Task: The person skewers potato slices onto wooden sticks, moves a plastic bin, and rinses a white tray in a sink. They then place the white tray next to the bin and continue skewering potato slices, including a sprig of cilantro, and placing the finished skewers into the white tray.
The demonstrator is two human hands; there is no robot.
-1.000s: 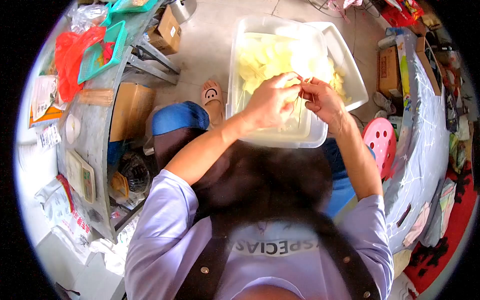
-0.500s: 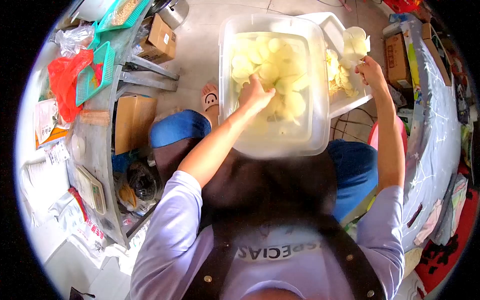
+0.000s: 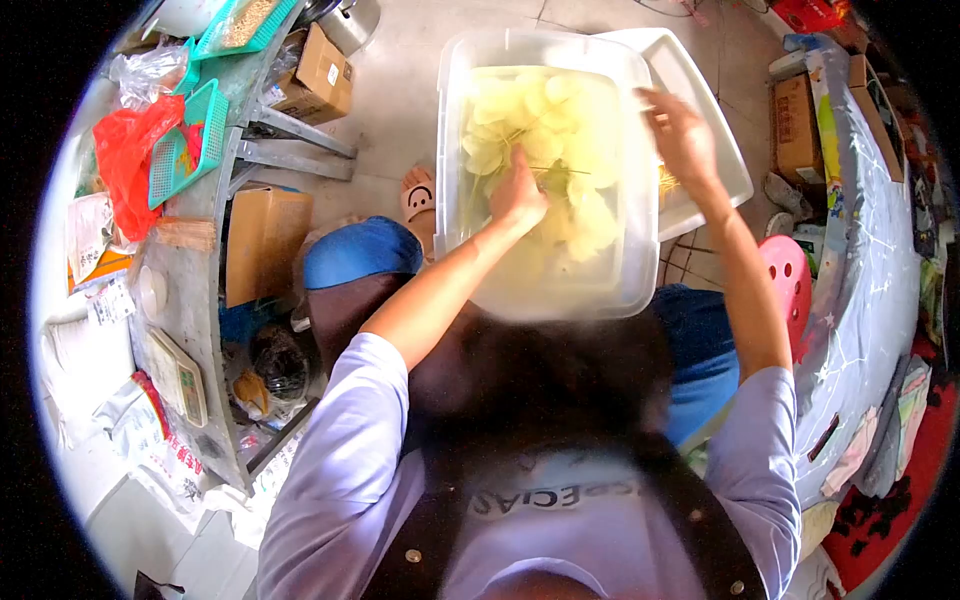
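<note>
A translucent plastic tub (image 3: pixel 630 285) rests at my knees, holding cloudy liquid and many thin, pale yellow slices (image 3: pixel 580 110) that look like potato. Thin sticks show among them. My left hand (image 3: pixel 520 200) is inside the tub, fingers closed around skewered slices; its fingertips are partly hidden. Over the tub's right rim, my right hand (image 3: pixel 682 140) is blurred by motion, its fingers apart and nothing visible in them. Beneath it lies a white tray (image 3: pixel 730 170), with a few yellow pieces (image 3: pixel 668 182) partly covered by the hand and tub.
To the left stands a grey table (image 3: pixel 200 270) bearing green baskets (image 3: pixel 205 130), a red plastic bag (image 3: pixel 130 150) and a scale (image 3: pixel 178 375). Cardboard boxes (image 3: pixel 265 245) sit under it. On the right are a pink slipper (image 3: pixel 790 285) and a surface under a grey cloth (image 3: pixel 860 300).
My right hand has swung left from the tray's far side to the tub rim, and the bunch of slices it held is gone from it. My left hand stays in the tub, slightly turned.
</note>
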